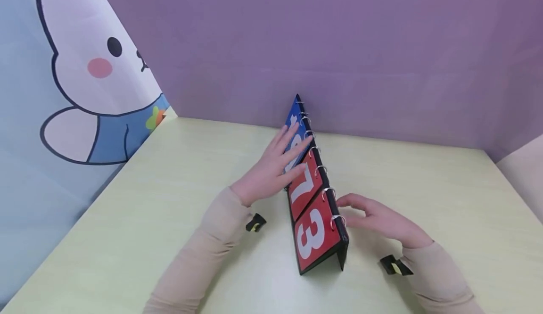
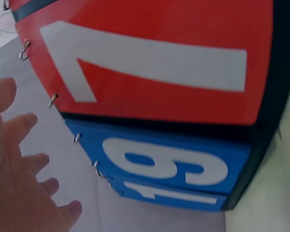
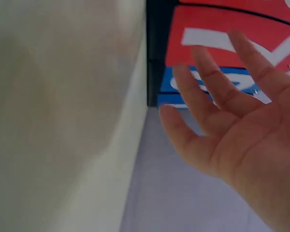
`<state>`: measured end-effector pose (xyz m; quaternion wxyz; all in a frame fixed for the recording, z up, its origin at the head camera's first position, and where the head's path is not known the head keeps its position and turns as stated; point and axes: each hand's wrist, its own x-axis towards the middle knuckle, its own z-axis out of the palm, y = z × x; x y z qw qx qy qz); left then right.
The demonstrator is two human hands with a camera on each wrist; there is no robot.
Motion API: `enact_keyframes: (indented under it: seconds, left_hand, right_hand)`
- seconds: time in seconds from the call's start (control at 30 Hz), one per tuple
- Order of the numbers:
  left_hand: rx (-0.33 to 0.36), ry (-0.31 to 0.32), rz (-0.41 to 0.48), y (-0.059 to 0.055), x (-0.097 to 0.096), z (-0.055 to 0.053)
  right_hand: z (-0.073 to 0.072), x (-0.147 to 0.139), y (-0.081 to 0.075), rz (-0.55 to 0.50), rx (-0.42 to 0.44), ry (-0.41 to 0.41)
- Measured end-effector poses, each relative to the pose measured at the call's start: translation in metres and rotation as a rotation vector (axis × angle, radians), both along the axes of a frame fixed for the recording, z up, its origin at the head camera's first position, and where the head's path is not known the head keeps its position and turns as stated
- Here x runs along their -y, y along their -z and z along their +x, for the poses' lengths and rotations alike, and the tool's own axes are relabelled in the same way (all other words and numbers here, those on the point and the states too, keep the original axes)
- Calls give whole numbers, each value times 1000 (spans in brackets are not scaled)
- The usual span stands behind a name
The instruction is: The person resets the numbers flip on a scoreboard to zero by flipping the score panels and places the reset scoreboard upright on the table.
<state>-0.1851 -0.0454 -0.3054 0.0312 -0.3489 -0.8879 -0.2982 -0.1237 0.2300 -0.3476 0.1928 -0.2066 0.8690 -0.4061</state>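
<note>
A tabletop flip scoreboard (image 1: 302, 212) stands like a tent with its length running away from me. Its left face carries red cards reading 7 and 3 and blue cards (image 2: 164, 164) reading 9 and 1, hung on metal rings along the ridge. My left hand (image 1: 271, 168) is held over this face with fingers spread, overlapping the blue cards in the head view. On the other side, my right hand (image 1: 382, 217) is beside the ridge, fingers slightly bent. The right wrist view shows that palm (image 3: 251, 140) in front of the red and blue cards there. Neither hand grips anything.
The scoreboard stands on a pale yellow table (image 1: 140, 210). Behind it rises a purple cloth backdrop (image 1: 339, 45), and a blue cloth (image 1: 25, 163) with a cartoon figure hangs at the left. Black wrist mounts (image 1: 256, 223) show beside both sleeves.
</note>
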Motion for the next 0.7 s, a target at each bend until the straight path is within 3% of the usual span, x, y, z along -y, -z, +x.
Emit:
enact_keyframes:
  seconds: [0.13, 0.23, 0.53, 0.7]
  left_hand:
    - [-18, 54, 19, 3, -13, -3]
    - [6, 72, 37, 5, -17, -3]
    - [101, 109, 96, 6, -18, -2]
    - [130, 121, 110, 6, -18, -2]
  right_hand:
    - [-2, 2, 9, -75, -1, -88]
    - [-2, 2, 10, -106, 2, -125]
    - [-4, -4, 5, -81, 84, -180]
    - [-7, -24, 2, -146, 133, -214]
